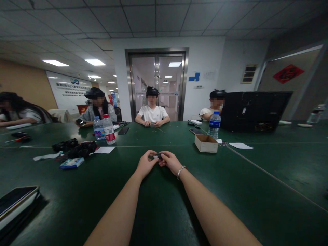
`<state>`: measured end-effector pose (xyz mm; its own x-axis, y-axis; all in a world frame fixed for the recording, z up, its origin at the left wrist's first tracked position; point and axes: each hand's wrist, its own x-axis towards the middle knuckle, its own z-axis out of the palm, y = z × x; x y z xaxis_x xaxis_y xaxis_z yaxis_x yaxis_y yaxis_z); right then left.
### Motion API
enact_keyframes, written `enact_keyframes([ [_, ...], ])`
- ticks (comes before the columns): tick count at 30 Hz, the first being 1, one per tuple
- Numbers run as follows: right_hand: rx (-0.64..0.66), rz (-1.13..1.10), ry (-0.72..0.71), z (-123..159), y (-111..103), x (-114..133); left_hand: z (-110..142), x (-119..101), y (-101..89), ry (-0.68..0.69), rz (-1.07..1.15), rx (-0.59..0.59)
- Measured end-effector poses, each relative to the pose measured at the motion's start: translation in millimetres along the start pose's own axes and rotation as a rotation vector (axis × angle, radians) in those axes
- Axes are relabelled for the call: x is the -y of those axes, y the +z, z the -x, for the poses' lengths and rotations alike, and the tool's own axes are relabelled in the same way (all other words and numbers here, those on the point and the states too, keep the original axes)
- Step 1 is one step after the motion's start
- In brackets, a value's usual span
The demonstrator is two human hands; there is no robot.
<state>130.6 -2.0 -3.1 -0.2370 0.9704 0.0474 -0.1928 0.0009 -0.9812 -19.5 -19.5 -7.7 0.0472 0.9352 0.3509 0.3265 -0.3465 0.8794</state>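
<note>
Both my arms reach out over a dark green table (159,212). My left hand (145,164) and my right hand (169,161) meet at the middle, fingers pinched together on a small dark object with a metallic part (158,156). It is too small to name. A thin bracelet (180,172) circles my right wrist. The hands rest on or just above the table top.
A small open cardboard box (205,142) stands to the right, with a water bottle (214,125) behind it. Two bottles (109,129) and black gear (77,147) lie left. A phone (15,200) is near left. Three people sit opposite; a black case (253,111) is far right.
</note>
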Motion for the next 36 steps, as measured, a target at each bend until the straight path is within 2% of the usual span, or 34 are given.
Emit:
enact_keyframes([
  [13,0.007,0.036,-0.004,-3,-2,-4,-5,2,1.8,-0.162,0.009,0.046],
  [16,0.005,0.047,-0.015,-2,-2,-3,-5,2,1.5,-0.166,-0.027,0.064],
  [21,-0.009,0.022,0.004,-1,-1,-1,-2,-3,-0.6,-0.123,0.084,-0.002],
  [26,-0.006,0.008,-0.003,-1,-1,-2,0,-8,-2.0,-0.097,0.09,0.004],
  [31,0.007,0.011,0.0,0,0,-1,-3,-5,0.5,-0.152,0.128,0.015],
  [36,0.019,0.031,-0.017,-2,-1,-3,-6,1,1.3,-0.132,0.074,0.027],
])
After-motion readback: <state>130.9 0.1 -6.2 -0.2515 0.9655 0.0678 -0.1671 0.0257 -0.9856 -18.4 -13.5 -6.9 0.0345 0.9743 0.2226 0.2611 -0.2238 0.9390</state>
